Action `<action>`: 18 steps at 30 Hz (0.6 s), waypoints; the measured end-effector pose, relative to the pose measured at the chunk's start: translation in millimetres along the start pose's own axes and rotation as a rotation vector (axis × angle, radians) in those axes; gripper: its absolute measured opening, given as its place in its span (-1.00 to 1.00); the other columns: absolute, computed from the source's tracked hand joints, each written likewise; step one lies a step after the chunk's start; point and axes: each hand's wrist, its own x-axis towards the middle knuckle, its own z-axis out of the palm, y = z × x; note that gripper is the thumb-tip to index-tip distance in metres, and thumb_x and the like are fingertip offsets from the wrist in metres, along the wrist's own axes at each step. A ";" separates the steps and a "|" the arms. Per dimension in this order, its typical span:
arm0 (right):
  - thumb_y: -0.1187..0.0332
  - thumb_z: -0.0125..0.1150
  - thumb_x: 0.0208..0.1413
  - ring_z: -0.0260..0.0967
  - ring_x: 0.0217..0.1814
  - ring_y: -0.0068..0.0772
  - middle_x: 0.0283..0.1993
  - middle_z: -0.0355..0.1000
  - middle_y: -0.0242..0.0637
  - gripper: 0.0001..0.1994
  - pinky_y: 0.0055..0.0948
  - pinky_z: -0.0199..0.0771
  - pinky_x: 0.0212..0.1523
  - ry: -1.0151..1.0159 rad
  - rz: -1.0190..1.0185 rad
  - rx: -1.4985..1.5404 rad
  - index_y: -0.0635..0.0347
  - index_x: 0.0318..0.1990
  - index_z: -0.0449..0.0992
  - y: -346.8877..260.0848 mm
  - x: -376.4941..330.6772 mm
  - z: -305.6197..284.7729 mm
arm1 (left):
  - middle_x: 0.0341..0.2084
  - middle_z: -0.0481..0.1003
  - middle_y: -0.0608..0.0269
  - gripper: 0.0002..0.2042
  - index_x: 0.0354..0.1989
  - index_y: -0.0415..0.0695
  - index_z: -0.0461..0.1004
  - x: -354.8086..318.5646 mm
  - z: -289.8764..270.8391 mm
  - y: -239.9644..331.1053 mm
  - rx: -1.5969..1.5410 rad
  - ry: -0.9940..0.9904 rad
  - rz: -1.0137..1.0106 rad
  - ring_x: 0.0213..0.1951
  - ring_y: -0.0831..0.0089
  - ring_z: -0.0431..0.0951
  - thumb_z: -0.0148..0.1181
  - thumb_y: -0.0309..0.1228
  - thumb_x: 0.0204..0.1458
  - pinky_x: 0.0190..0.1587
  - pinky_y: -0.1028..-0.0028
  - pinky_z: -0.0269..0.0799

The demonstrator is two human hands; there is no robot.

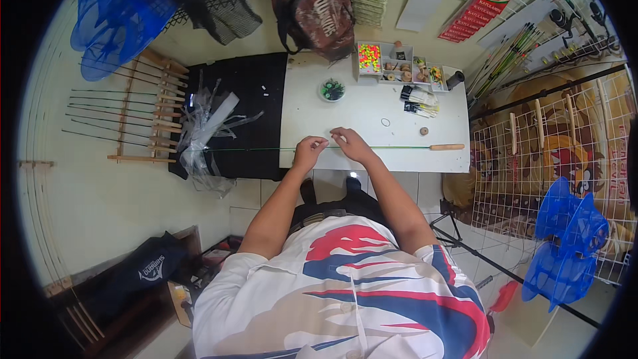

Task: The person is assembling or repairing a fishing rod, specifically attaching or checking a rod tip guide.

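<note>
While both hands sit close together at the near edge of the white table (372, 129), they're pinching the same thin green fishing rod (392, 147) that lies flat across it. Left hand (310, 151) has thumb and fingertips closed on the rod, right hand (352, 144) does the same just beside it, the two nearly touching. What exactly goes on between the fingertips is too small to make out.

From the right hand the rod runs out to a pale cork handle (446, 147) near the table's right end. From the left hand the thin tip section (232, 149) runs off the table edge and over a black cloth-covered surface (252, 93), ending around a heap of crinkled clear plastic wrap (206, 126).

Beyond the hands, further up the table, there's a small round tub of dark beads (332, 90), and past the right hand a little ring (385, 121) and a small cork-coloured knob (423, 131), both well apart from the rod. A bundle of black-and-white sticks (419, 100) lies further back on the right, and at the far edge sits a compartment tray (392, 63) with bright pink and yellow bits and some brownish pieces.

Way off past the left hand a wooden rack (143, 110) holds several thin rod blanks. A camo backpack (316, 3) hangs on the wall beyond the table, and blue nets (565, 239) sit out to the right.
</note>
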 end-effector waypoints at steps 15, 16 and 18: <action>0.30 0.26 0.13 0.45 -0.28 -0.21 -0.31 0.55 -0.15 -0.82 -0.29 0.45 -0.15 0.116 0.120 -0.085 0.26 -0.29 0.59 -33.0 -0.8 55.4 | -0.28 0.58 0.23 -0.81 -0.25 -0.09 0.65 -15.6 -71.2 -37.6 0.256 -0.002 0.177 -0.27 0.29 0.52 0.37 -0.38 -0.06 -0.18 0.35 0.41; 0.30 0.26 0.13 0.45 -0.28 -0.21 -0.31 0.55 -0.15 -0.82 -0.29 0.45 -0.15 0.121 0.125 -0.088 0.26 -0.29 0.59 -33.6 -2.7 56.3 | -0.24 0.58 0.25 -0.80 -0.24 -0.05 0.65 -16.3 -72.1 -40.2 0.437 0.028 0.299 -0.17 0.25 0.52 0.37 -0.39 -0.09 -0.10 0.31 0.40; 0.30 0.27 0.12 0.46 -0.21 -0.19 -0.26 0.55 -0.15 -0.82 -0.29 0.44 -0.11 0.222 0.012 -0.231 0.24 -0.28 0.59 -31.1 -7.0 56.0 | -0.20 0.58 0.27 -0.78 -0.22 -0.03 0.64 -14.9 -69.8 -44.7 0.513 0.019 0.285 -0.11 0.27 0.50 0.37 -0.38 -0.10 -0.04 0.27 0.33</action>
